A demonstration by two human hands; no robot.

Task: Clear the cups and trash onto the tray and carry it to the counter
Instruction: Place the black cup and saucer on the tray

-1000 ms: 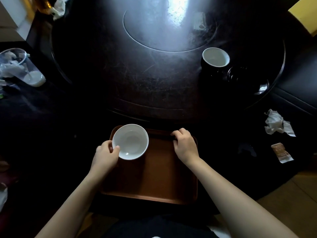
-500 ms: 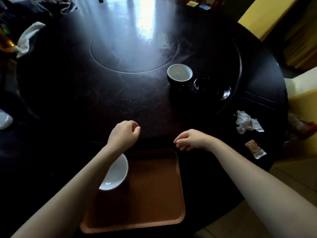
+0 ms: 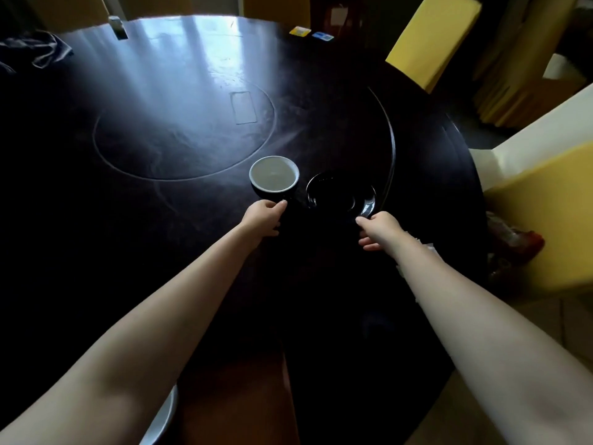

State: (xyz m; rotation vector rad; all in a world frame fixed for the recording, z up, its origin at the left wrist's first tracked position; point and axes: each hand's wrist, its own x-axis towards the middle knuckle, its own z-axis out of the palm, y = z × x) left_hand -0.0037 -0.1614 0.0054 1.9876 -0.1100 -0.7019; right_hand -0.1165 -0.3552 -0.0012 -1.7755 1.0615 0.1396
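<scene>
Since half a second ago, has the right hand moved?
Yes. The right hand has reached forward, from near the far edge of the tray to the near rim of the black saucer, which still sits beside the cup.

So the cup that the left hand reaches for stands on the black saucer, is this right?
No. The head view shows the cup standing on the table beside the black saucer, to its left, not on it. The left hand is at that cup, as you say.
</scene>
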